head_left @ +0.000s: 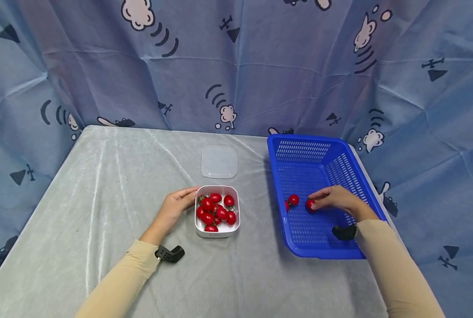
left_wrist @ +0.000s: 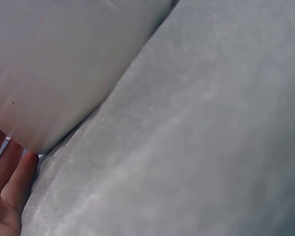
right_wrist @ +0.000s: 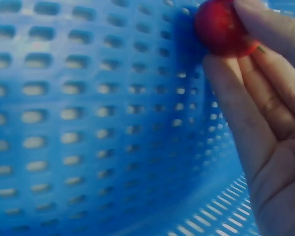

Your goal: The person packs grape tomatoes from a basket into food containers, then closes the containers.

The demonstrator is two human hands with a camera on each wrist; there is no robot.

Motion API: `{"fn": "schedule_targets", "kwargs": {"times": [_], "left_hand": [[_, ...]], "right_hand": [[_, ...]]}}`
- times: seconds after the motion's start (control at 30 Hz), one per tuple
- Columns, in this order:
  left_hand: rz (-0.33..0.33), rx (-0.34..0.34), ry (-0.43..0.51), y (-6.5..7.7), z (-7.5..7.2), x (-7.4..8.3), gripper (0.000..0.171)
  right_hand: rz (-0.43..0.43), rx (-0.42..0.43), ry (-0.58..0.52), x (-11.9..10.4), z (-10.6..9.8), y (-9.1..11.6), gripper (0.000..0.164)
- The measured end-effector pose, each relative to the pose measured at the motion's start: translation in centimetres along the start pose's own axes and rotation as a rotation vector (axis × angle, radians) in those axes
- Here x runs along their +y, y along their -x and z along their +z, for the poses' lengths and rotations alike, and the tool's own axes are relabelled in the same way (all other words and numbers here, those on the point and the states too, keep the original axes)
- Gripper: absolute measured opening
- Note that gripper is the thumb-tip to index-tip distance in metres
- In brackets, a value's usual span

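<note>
My right hand [head_left: 335, 199] pinches a cherry tomato [right_wrist: 221, 29] between thumb and fingers, inside the blue plastic basket [head_left: 276, 176]. Two more red cherry tomatoes [head_left: 293, 200] lie on the basket's floor to the left of that hand, one partly hidden by the basket's near-left wall. My left hand [head_left: 176, 204] touches the left side of a white square container [head_left: 216, 235] with fairly straight fingers. In the left wrist view those fingers [left_wrist: 22, 177] rest against the container's smooth wall. Several cherry tomatoes [head_left: 208, 218] with green stems fill much of the container.
A clear lid [head_left: 219, 162] lies flat just behind the white container. The grey cloth-covered table [head_left: 113, 176] backs onto a blue patterned curtain [head_left: 236, 66]. The basket stands at the table's right edge, with raised slotted walls around it.
</note>
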State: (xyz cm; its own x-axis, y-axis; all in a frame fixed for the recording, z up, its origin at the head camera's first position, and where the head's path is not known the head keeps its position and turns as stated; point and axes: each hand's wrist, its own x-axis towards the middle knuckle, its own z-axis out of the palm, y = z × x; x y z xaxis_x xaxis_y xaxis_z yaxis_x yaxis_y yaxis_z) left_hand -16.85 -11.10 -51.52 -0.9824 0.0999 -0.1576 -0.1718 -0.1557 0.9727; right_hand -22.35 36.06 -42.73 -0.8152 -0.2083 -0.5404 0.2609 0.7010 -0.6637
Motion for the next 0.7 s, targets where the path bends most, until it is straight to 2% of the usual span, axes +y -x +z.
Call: {"fn": "schedule_targets", "kwargs": {"times": [0.13, 0.3, 0.53, 0.7], "left_hand": [[0.000, -0.004, -0.007, 0.0, 0.0, -0.1, 0.041], [-0.004, -0.008, -0.016, 0.0, 0.0, -0.1, 0.041], [0.012, 0.005, -0.008, 0.0, -0.1, 0.0, 0.040], [0.010, -0.002, -0.013, -0.1, -0.2, 0.0, 0.041]], "right_hand": [[-0.002, 0.065, -0.021, -0.8, -0.1, 0.4, 0.060], [-0.048, 0.134, -0.074, -3.4, 0.0, 1.3, 0.067], [-0.213, 0.131, -0.230, -8.6, 1.3, 2.0, 0.050], [-0.311, 0.089, -0.281, -11.9, 3.0, 2.1, 0.038]]}}
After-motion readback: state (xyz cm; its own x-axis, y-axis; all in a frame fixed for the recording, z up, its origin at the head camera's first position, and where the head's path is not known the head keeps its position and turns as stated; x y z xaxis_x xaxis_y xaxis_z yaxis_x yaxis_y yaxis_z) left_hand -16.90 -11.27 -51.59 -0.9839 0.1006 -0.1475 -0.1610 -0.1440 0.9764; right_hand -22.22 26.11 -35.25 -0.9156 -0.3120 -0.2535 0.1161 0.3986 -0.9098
